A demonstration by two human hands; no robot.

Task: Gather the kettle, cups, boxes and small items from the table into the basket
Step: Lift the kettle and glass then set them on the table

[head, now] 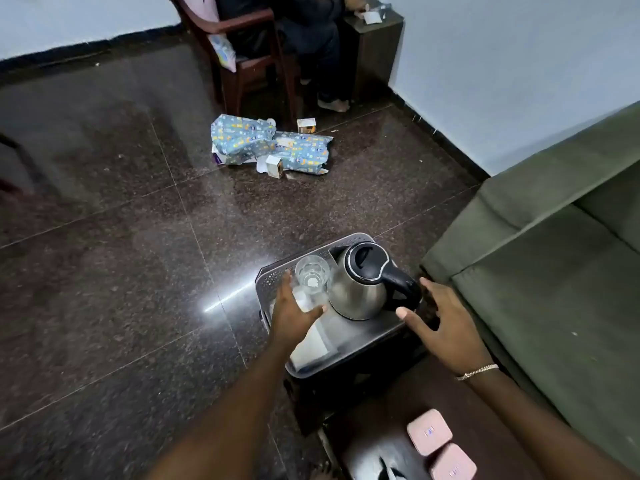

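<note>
A grey perforated basket [273,271] stands on a dark stand beside the sofa. Inside it are a steel kettle [356,289] with a black lid and handle, a clear glass cup [311,273] at the far left, and a white box [313,344] near the front. My left hand [294,315] reaches into the basket with its fingers around a second clear glass just below the first. My right hand [446,330] hovers with spread fingers at the basket's right rim, close to the kettle handle, holding nothing. Two pink boxes [440,446] lie on the dark table at the bottom.
A green sofa [554,271] fills the right side. On the dark tiled floor beyond lie blue patterned wrapped packages [270,143] and small cartons [306,125]. A person sits in a wooden chair [249,53] at the back, next to a dark side table [374,46].
</note>
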